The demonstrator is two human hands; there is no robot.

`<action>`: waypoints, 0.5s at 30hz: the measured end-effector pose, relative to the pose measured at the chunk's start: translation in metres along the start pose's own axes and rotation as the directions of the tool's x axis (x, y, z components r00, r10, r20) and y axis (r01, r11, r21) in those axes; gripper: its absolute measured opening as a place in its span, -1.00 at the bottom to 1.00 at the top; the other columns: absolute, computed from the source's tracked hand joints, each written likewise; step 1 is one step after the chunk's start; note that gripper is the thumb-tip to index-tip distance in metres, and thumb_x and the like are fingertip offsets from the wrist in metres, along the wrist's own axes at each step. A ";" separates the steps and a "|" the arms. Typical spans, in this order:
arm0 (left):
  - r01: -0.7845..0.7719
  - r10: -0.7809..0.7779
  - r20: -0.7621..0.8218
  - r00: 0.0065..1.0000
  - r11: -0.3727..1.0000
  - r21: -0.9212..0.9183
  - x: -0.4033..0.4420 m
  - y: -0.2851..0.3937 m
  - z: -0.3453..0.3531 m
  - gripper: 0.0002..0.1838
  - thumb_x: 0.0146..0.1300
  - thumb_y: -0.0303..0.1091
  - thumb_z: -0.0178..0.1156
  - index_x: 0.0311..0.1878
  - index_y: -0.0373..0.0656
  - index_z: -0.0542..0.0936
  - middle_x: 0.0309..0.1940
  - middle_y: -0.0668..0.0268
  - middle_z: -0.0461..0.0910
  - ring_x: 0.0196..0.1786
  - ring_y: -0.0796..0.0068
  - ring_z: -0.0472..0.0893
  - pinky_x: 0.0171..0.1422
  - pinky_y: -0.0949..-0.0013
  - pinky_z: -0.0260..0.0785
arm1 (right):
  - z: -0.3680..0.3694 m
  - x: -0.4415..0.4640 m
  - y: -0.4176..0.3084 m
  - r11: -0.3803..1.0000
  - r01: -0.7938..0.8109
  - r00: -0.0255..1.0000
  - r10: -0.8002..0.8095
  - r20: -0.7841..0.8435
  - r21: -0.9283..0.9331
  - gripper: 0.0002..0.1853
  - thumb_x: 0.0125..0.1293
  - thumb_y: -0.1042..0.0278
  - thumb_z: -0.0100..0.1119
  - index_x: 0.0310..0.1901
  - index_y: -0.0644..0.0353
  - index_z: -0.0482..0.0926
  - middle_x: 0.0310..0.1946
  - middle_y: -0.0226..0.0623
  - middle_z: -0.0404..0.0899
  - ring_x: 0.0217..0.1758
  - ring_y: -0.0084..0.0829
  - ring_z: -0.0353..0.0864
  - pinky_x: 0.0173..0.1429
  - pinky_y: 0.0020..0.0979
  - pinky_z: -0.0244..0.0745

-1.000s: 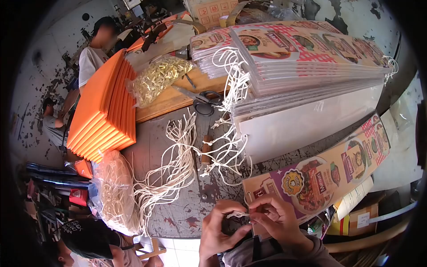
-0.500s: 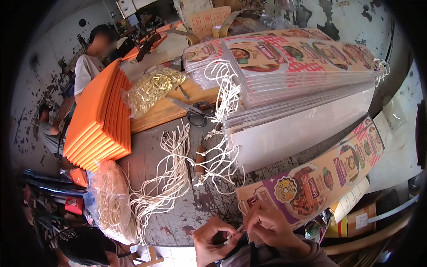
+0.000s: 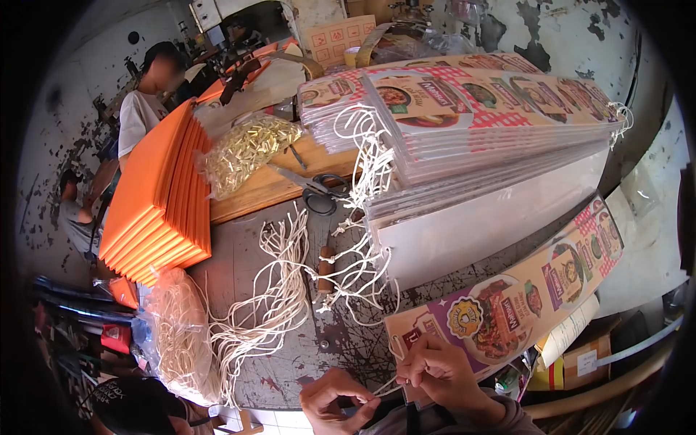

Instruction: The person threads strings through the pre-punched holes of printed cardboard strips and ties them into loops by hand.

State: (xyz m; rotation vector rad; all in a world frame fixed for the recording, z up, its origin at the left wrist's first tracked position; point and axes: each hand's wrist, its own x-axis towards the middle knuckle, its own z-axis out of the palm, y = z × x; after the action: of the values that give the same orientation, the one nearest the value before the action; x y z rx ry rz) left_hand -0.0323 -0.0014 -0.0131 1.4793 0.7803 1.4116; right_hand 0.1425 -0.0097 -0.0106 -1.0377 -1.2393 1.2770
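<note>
A long printed food banner (image 3: 500, 315) in clear plastic lies along the table's front right edge. White cord (image 3: 389, 386) runs at its near left corner and stretches between my hands. My left hand (image 3: 337, 400) pinches the cord between thumb and forefinger. On the banner's near corner, my right hand (image 3: 444, 371) has its fingers closed on the cord; the exact grip is partly hidden. Beyond the hands, a bundle of loose white cords (image 3: 268, 304) spreads over the dark, scratched table (image 3: 319, 362).
Stacked printed banners (image 3: 493, 109) with knotted cords stand at the back right. Scissors (image 3: 319, 192), a bag of gold metal pieces (image 3: 250, 148), a brown wooden handle (image 3: 326, 268), orange folded stacks (image 3: 156, 196) and a bag of cord (image 3: 181, 341) lie around. Other people (image 3: 141, 109) are at the left.
My hands have drawn apart, the left one moving left and slightly down. A length of cord now shows taut between them. The view has shifted slightly.
</note>
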 end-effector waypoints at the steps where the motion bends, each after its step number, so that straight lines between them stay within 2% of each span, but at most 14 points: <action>1: 0.000 0.000 -0.002 1.000 1.000 0.001 0.002 0.002 -0.001 -0.86 -0.14 -0.62 0.29 -0.47 -0.26 0.53 -0.57 0.32 0.48 -0.57 0.62 0.38 -0.53 0.59 0.11 | 0.000 0.000 0.000 1.000 0.006 1.000 -0.006 -0.012 -0.007 -0.82 -0.03 0.83 -0.03 -0.55 0.29 0.41 -0.46 -0.33 0.38 -0.31 -0.45 0.60 -0.24 -0.49 0.57; 3: -0.035 0.021 0.111 0.994 0.992 0.118 0.004 0.009 -0.006 -0.86 -0.12 -0.60 0.31 -0.46 -0.26 0.54 -0.56 0.32 0.48 -0.56 0.62 0.39 -0.52 0.58 0.14 | 0.001 -0.002 0.001 1.000 0.012 1.000 -0.012 -0.023 -0.010 -0.82 -0.02 0.82 -0.03 -0.55 0.29 0.41 -0.45 -0.33 0.39 -0.31 -0.46 0.60 -0.24 -0.49 0.57; 7: 0.039 -0.053 0.100 0.994 0.990 0.139 0.001 0.013 -0.007 -0.88 -0.08 -0.58 0.31 -0.46 -0.26 0.55 -0.55 0.33 0.48 -0.55 0.62 0.42 -0.49 0.60 0.18 | 0.001 -0.003 0.005 0.998 0.042 0.998 -0.044 -0.036 -0.056 -0.83 -0.02 0.80 0.00 -0.55 0.27 0.42 -0.40 -0.31 0.43 -0.31 -0.47 0.59 -0.24 -0.50 0.55; 9: 0.043 -0.052 0.077 0.996 0.992 0.122 0.001 0.014 -0.004 -0.86 -0.11 -0.55 0.34 -0.44 -0.27 0.56 -0.55 0.29 0.50 -0.53 0.53 0.46 -0.45 0.52 0.25 | 0.001 -0.004 0.003 0.995 0.054 0.998 -0.057 -0.039 -0.080 -0.83 -0.01 0.79 0.00 -0.54 0.25 0.42 -0.37 -0.32 0.45 -0.29 -0.47 0.58 -0.24 -0.50 0.53; 10: 0.046 -0.056 0.078 0.995 0.991 0.122 0.002 0.014 -0.008 -0.86 -0.11 -0.55 0.34 -0.44 -0.27 0.56 -0.55 0.29 0.50 -0.53 0.53 0.46 -0.45 0.52 0.25 | -0.001 -0.005 -0.001 0.987 0.093 0.994 -0.084 0.069 -0.131 -0.83 0.00 0.78 0.05 -0.53 0.25 0.45 -0.33 -0.28 0.44 -0.29 -0.46 0.53 -0.23 -0.49 0.49; 11: -0.090 0.059 0.165 0.984 0.979 0.182 0.002 0.014 -0.015 -0.83 -0.14 -0.53 0.36 -0.43 -0.28 0.57 -0.55 0.27 0.51 -0.53 0.48 0.48 -0.44 0.47 0.27 | -0.002 -0.006 -0.007 0.976 0.130 0.980 -0.099 0.175 -0.176 -0.84 0.01 0.77 0.09 -0.51 0.25 0.48 -0.29 -0.24 0.43 -0.28 -0.46 0.49 -0.21 -0.48 0.45; 12: -0.224 0.163 0.260 0.952 0.948 0.225 0.002 0.014 -0.018 -0.80 -0.16 -0.51 0.37 -0.41 -0.29 0.58 -0.55 0.24 0.52 -0.52 0.42 0.49 -0.43 0.42 0.28 | -0.002 -0.004 -0.015 0.978 0.116 0.982 -0.087 0.166 -0.174 -0.84 0.01 0.77 0.09 -0.51 0.25 0.48 -0.29 -0.24 0.43 -0.28 -0.46 0.49 -0.21 -0.48 0.45; 13: -0.206 0.144 0.266 0.953 0.953 0.221 0.003 0.017 -0.016 -0.80 -0.16 -0.51 0.37 -0.41 -0.29 0.58 -0.55 0.24 0.52 -0.52 0.42 0.49 -0.43 0.42 0.28 | -0.001 0.000 -0.025 0.980 0.108 0.977 -0.073 0.198 -0.167 -0.86 0.01 0.71 0.15 -0.46 0.21 0.52 -0.28 -0.27 0.46 -0.26 -0.43 0.49 -0.21 -0.47 0.43; 15: -0.273 0.211 0.265 0.941 0.935 0.226 0.008 0.022 -0.010 -0.75 -0.21 -0.48 0.39 -0.39 -0.30 0.59 -0.55 0.21 0.54 -0.52 0.35 0.50 -0.42 0.34 0.30 | 0.000 -0.001 -0.024 0.982 0.096 0.973 -0.059 0.221 -0.161 -0.86 0.00 0.66 0.21 -0.41 0.17 0.55 -0.27 -0.31 0.50 -0.24 -0.41 0.48 -0.20 -0.46 0.41</action>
State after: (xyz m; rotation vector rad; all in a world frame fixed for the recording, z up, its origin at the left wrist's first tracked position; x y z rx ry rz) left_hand -0.0444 -0.0009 0.0095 1.9662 0.6653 1.3124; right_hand 0.1452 -0.0122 0.0136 -0.9790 -1.5633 1.2640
